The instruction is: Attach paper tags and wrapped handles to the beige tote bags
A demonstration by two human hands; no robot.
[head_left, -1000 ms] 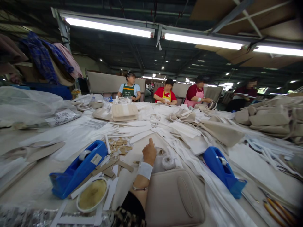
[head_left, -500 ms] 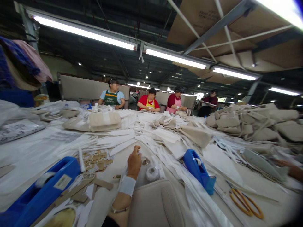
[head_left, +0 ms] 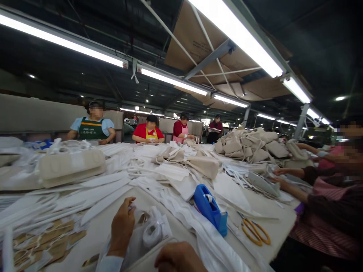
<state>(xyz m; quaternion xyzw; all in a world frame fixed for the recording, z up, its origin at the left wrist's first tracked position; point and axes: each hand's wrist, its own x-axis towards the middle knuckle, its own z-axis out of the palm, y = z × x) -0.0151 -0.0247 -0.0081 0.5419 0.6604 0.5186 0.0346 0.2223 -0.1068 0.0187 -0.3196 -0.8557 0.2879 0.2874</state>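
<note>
My left hand (head_left: 122,224), a white band around its wrist, is raised with its fingers curled together. Something small and pale shows at the fingertips, too unclear to name. Just right of it stands a white roll (head_left: 151,233) wrapped in clear plastic. A beige bag (head_left: 141,262) lies below the roll, mostly cut off and covered. Over its right side is my right hand (head_left: 180,257), blurred at the bottom edge, its fingers hard to make out.
A blue tape dispenser (head_left: 208,207) and orange-handled scissors (head_left: 256,231) lie to the right. Brown tags (head_left: 53,238) are spread at left. Beige bags (head_left: 246,145) are heaped farther back. Co-workers sit across the table; another person's hands (head_left: 280,179) work at the right edge.
The view has turned right and lowered, so things appear farther left. My right hand has come into view at the bottom. My left hand stays curled by the roll.
</note>
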